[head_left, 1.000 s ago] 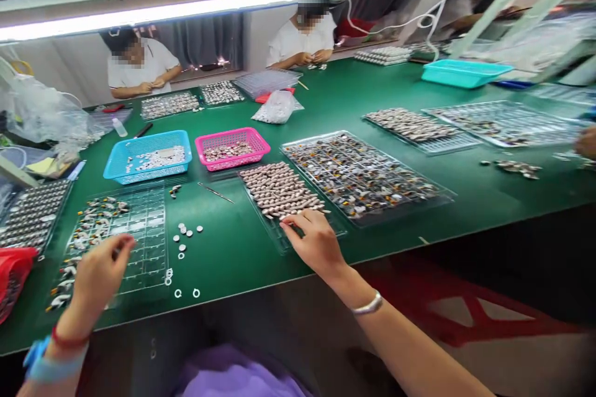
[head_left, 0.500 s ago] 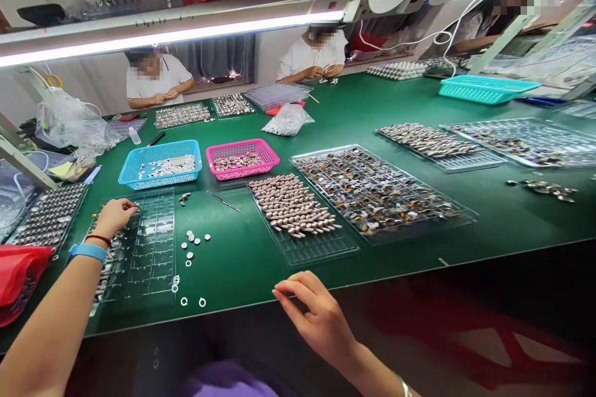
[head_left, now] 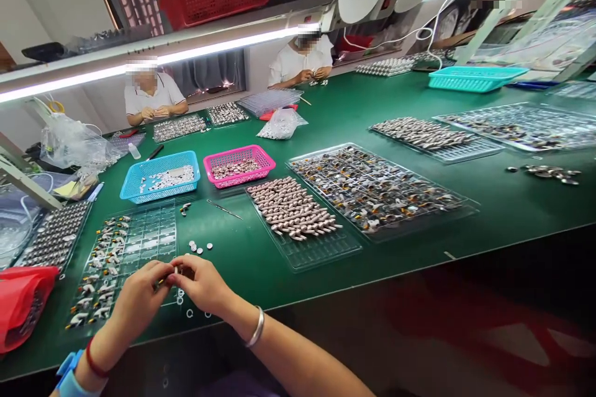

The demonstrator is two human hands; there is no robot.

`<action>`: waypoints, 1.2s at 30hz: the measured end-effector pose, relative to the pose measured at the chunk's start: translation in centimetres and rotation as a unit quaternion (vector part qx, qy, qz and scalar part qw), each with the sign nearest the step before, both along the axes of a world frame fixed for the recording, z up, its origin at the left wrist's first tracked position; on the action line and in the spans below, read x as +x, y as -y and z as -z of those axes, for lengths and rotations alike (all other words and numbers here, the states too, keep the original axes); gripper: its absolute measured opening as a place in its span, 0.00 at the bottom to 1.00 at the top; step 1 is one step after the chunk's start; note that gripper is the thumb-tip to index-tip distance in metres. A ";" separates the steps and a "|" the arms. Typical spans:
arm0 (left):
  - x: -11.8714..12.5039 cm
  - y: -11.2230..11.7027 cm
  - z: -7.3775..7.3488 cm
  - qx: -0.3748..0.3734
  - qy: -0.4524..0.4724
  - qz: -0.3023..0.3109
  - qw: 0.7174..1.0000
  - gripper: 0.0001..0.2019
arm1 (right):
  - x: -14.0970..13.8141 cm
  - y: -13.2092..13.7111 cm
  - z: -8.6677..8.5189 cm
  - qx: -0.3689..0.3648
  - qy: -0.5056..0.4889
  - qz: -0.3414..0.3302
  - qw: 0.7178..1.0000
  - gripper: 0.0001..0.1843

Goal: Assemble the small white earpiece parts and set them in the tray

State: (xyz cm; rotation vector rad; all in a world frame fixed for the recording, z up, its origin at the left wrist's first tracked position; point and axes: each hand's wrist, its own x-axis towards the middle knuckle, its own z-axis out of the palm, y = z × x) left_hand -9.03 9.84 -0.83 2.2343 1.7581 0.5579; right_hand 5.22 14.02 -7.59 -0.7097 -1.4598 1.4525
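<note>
My left hand [head_left: 139,298] and my right hand [head_left: 202,285] meet over the near edge of the green table, fingertips pinched together on a small part [head_left: 173,270] too small to name. They hover over the near right corner of a clear gridded tray [head_left: 139,242] whose left columns hold small assembled pieces. Loose white discs and rings [head_left: 199,248] lie on the table just beyond my hands. A clear tray of pinkish capsule-shaped pieces [head_left: 293,208] sits to the right.
A blue basket [head_left: 161,175] and pink basket [head_left: 239,164] stand behind the trays, with a thin metal tool [head_left: 224,209] nearby. A large tray of mixed parts [head_left: 377,189] is at right. A red bag [head_left: 21,304] is at left. Other people work across the table.
My left hand came back from the far side of the gridded tray. My right hand moved left from the table edge. Both now meet, pinching a small part.
</note>
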 end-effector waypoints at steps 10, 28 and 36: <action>-2.6 0.0 0.7 0.055 0.072 -0.096 0.991 0.16 | 4.2 2.2 -0.4 -0.130 -0.130 -0.001 0.983 0.21; 9.9 5.6 0.8 -0.283 0.626 -0.103 0.720 0.15 | 10.9 7.4 -3.2 0.138 -0.058 0.120 0.981 0.05; 10.2 5.2 0.1 -0.289 0.640 -0.074 0.708 0.11 | 11.5 7.5 -3.6 0.247 -0.011 0.145 0.958 0.03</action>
